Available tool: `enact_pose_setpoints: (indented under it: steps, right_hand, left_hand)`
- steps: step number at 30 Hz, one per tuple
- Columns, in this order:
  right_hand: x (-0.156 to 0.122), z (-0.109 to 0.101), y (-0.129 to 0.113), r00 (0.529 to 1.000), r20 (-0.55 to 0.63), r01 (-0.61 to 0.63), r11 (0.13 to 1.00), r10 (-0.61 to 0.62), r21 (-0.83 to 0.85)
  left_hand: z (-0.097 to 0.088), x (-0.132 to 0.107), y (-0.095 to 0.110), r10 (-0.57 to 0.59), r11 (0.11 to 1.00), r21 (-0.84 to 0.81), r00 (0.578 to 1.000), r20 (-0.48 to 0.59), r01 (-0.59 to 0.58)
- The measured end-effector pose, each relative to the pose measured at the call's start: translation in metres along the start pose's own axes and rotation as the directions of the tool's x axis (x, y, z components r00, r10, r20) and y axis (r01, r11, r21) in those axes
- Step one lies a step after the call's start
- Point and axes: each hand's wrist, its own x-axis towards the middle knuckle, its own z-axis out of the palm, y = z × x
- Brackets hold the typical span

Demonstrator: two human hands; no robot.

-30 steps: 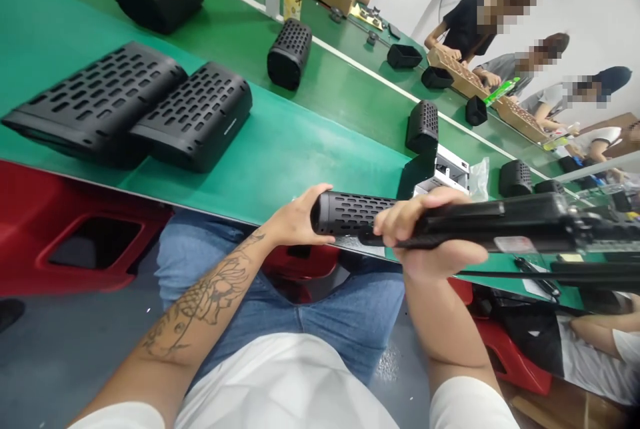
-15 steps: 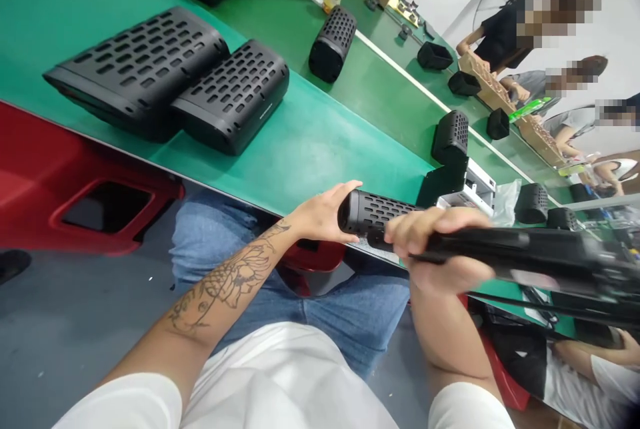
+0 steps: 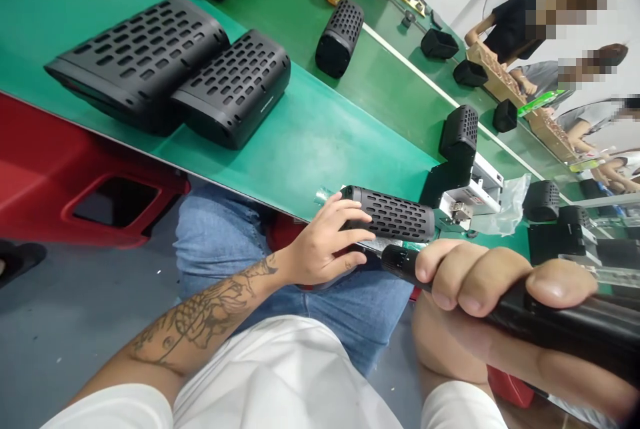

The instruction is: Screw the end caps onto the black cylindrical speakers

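My left hand (image 3: 327, 242) grips one end of a black perforated speaker shell (image 3: 395, 214), which lies along the near edge of the green table (image 3: 310, 142). My right hand (image 3: 480, 282) is wrapped round the black handle of a power screwdriver (image 3: 555, 322), close to the camera. The tool's tip (image 3: 393, 259) sits just below the shell, apart from it.
Two flat perforated black shells (image 3: 170, 72) lie at the left of the table. More black shells (image 3: 340, 39) stand on the conveyor beyond. A white fixture (image 3: 470, 192) stands behind the held shell. Red bins (image 3: 75, 182) sit under the table. Other people work at the far right.
My right hand has pulled the screwdriver off the shell and toward the camera. My left hand has shifted over the shell's end, and the shell now rests at the table edge.
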Motion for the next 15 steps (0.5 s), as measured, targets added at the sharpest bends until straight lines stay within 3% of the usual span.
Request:
enact_pose_setpoints:
  steps: [6,8,10,12,14,15]
  right_hand:
    - [-0.018,-0.002,-0.007,0.997,-0.007,0.077,0.991,-0.078,-0.113]
    - [-0.028,-0.004,-0.013,0.999,-0.007,0.046,0.989,-0.047,-0.143]
    - [-0.037,-0.005,-0.018,0.999,-0.012,0.038,0.989,-0.04,-0.141]
    - [-0.043,-0.005,-0.021,0.998,-0.024,0.057,0.99,-0.06,-0.125]
    - [-0.048,-0.005,-0.024,0.997,-0.02,0.077,0.992,-0.08,-0.104]
    - [-0.049,-0.005,-0.027,0.997,-0.005,0.072,0.992,-0.073,-0.101]
  left_hand:
    - [0.004,0.002,0.004,0.05,0.99,-0.13,0.995,-0.083,-0.06]
    - [0.008,0.001,0.013,-0.002,0.976,-0.215,0.994,-0.111,-0.022]
    - [0.012,0.0,0.027,-0.156,0.93,-0.353,0.977,-0.146,0.096]
    - [0.017,0.0,0.043,-0.402,0.759,-0.61,0.901,-0.162,0.229]
    - [0.021,0.001,0.058,-0.618,0.421,-0.865,0.785,-0.053,0.272]
    - [0.022,0.002,0.063,-0.673,0.237,-0.936,0.739,0.035,0.26]
